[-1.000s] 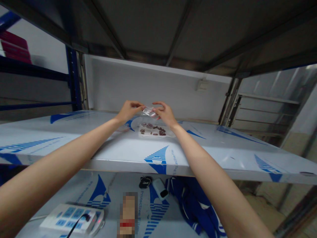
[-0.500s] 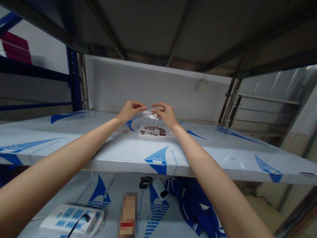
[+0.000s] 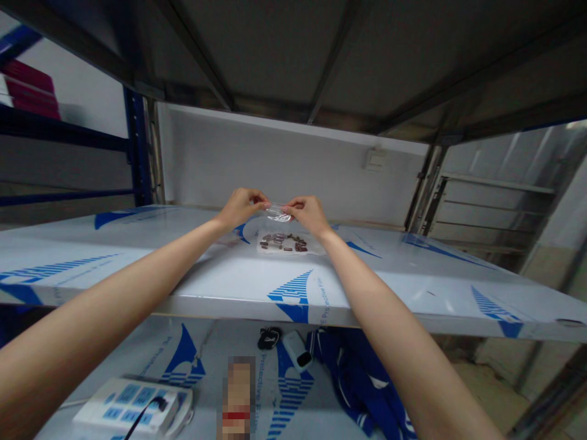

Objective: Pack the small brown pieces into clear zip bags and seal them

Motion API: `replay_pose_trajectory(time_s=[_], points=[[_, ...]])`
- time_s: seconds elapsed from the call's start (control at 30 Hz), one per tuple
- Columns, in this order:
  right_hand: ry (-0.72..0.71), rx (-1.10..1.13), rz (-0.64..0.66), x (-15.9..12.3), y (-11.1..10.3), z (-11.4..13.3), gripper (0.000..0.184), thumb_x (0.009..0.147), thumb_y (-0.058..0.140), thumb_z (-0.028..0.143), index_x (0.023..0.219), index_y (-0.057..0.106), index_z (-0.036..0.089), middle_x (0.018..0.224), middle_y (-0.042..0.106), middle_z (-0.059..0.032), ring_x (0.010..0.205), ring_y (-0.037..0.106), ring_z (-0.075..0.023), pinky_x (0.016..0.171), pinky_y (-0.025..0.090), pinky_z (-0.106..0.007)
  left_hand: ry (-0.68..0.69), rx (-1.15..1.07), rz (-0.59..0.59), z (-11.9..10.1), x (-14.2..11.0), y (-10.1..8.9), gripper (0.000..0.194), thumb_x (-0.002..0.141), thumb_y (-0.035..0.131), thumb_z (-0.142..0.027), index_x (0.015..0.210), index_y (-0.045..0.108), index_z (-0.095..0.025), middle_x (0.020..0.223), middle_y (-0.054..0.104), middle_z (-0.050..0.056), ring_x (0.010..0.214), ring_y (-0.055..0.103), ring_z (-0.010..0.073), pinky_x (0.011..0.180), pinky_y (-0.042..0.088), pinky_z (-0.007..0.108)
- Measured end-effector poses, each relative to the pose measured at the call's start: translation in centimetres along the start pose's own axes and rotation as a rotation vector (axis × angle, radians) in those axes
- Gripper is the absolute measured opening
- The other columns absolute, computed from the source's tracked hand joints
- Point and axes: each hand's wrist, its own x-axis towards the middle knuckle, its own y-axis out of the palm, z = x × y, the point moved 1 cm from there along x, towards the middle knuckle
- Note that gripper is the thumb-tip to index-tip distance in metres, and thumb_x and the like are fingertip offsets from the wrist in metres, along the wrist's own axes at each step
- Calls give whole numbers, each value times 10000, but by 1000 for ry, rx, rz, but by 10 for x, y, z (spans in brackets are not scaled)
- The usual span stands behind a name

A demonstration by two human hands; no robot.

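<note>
The left hand (image 3: 241,206) and right hand (image 3: 309,214) pinch opposite edges of a small, clear, crinkled plastic bag (image 3: 278,213), held just above dark brown small pieces (image 3: 282,242) lying on clear plastic. Beneath spreads a white metal shelf (image 3: 137,287) with blue-printed protective film, backed by a white wall panel (image 3: 275,165).
</note>
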Motion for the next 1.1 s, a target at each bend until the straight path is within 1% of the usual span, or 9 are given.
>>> replay_pose_trajectory(time_s=[0.17,0.43,0.57,0.73,0.87,0.93,1.0,1.03,1.1], points=[[-17,-120,-18,0,-3,5,107,737,622,236,704,657,140,612,652,-32,587,600,-123,573,432,-207,38,26,-22,-5,-1,-1,266,712,546,-350,757,674,-121,717,657,51,672,522,149,662,367,264],[-76,-62,66,-4,5,3,149,777,575,292,823,655,175,757,685,-19,641,621,-115,641,464,-218,45,-48,61,-2,-3,4,334,695,550,-434,726,677,-126,597,591,9,553,434,105,555,319,230],[-61,-40,87,-5,6,4,174,775,577,311,783,652,154,686,677,-25,554,601,-109,585,460,-215,117,-31,55,-4,-1,4,305,695,555,-417,670,660,-132,529,522,-14,532,395,95,531,292,220],[-5,-161,36,-2,4,10,171,762,598,308,768,664,150,620,659,-28,639,627,-141,598,456,-216,171,6,41,-9,1,7,296,716,541,-392,647,634,-120,516,456,-25,530,371,94,518,279,219],[10,-196,107,-2,0,8,299,850,476,395,982,636,180,815,696,-35,790,642,-146,716,467,-237,155,131,-14,0,1,4,271,767,498,-356,739,653,-136,601,555,12,584,458,127,565,340,240],[82,-317,108,-6,-9,1,398,916,319,411,1196,514,207,988,678,-45,923,621,-149,811,453,-272,133,274,-143,7,0,-6,282,801,455,-342,816,659,-149,728,621,56,709,525,173,649,387,275],[247,-616,103,-12,-24,-11,443,936,264,364,1326,373,185,1152,607,-103,1066,562,-185,895,417,-336,136,459,-281,11,0,-22,298,820,408,-309,882,658,-158,870,640,96,874,537,221,769,397,323],[359,-798,152,-16,-31,-17,451,929,298,324,1347,344,160,1190,577,-140,1116,529,-213,922,398,-372,136,538,-296,13,0,-30,308,820,388,-284,907,658,-164,925,639,105,929,529,234,810,391,338],[512,-981,319,-25,-42,-28,418,896,382,267,1288,441,134,1196,561,-183,1141,509,-256,931,385,-422,139,659,-133,16,0,-42,312,789,380,-232,877,675,-176,966,643,104,958,533,245,829,391,344]])
